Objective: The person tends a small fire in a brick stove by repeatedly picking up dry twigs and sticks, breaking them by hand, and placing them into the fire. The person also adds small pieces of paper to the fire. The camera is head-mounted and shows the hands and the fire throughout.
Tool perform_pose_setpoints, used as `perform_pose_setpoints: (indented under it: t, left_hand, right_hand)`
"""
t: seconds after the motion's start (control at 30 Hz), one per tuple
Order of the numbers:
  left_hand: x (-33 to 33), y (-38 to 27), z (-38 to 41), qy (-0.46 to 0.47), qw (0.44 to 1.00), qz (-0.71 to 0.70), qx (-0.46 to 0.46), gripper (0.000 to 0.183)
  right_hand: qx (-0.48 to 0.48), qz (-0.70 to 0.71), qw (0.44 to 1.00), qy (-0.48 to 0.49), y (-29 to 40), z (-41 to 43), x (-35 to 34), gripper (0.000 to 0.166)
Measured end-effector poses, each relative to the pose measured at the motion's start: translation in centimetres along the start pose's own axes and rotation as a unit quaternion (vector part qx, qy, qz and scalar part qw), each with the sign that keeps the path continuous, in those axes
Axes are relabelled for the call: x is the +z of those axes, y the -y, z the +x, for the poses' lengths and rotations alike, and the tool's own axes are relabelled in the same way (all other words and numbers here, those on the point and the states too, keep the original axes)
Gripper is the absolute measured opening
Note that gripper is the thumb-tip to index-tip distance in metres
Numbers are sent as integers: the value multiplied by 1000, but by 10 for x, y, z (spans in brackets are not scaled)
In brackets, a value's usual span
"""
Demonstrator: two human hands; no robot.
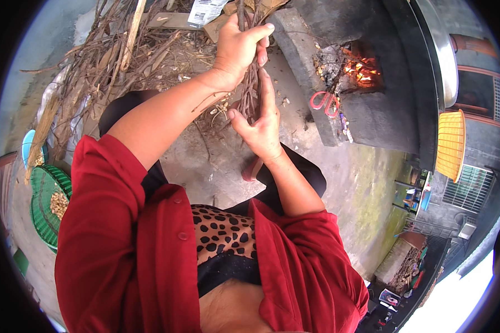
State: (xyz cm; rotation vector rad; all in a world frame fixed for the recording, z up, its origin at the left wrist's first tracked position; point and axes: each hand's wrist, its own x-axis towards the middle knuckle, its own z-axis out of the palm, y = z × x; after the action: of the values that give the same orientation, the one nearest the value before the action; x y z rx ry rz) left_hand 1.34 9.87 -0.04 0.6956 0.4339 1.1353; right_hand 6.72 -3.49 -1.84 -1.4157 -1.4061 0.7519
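Observation:
A bundle of thin dry twigs (250, 93) stands lengthwise before me, between my knees. My left hand (239, 50) is wrapped around its upper part, with the thumb lying across the twigs. Lower down, my right hand (261, 123) holds the bundle between a spread thumb and the extended fingers; its other fingers are partly hidden. One thin twig sticks out sideways beneath my left forearm. Just right of my hands is the concrete ledge (298, 54) of a stove, where a fire (361, 71) burns in the opening.
Red-handled scissors (326, 103) and a purple lighter-like item (343, 121) lie on the ledge. Loose branches (108, 62) are heaped at the upper left, beside printed paper (206, 11). A green basket (46, 208) holds peanut-like pieces. A yellow basket (450, 143) is at the right.

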Motion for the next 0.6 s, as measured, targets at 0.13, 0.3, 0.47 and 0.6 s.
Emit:
perform_pose_setpoints:
  t: [0.13, 0.3, 0.47, 0.6]
  left_hand:
    - [1, 5, -3, 22, 998, -15, -59, 19]
    - [3, 14, -4, 149, 957, 140, -206, 61]
    - [0, 13, -13, 257, 874, 333, -244, 62]
    - [1, 15, -17, 341, 827, 359, -266, 45]
  right_hand:
    - [17, -52, 998, -44, -1, -10, 1, 76]
    - [53, -106, 982, -148, 0, -35, -25, 68]
    - [195, -322, 907, -188, 13, -56, -106, 59]
    - [110, -539, 818, -171, -7, -58, -165, 57]
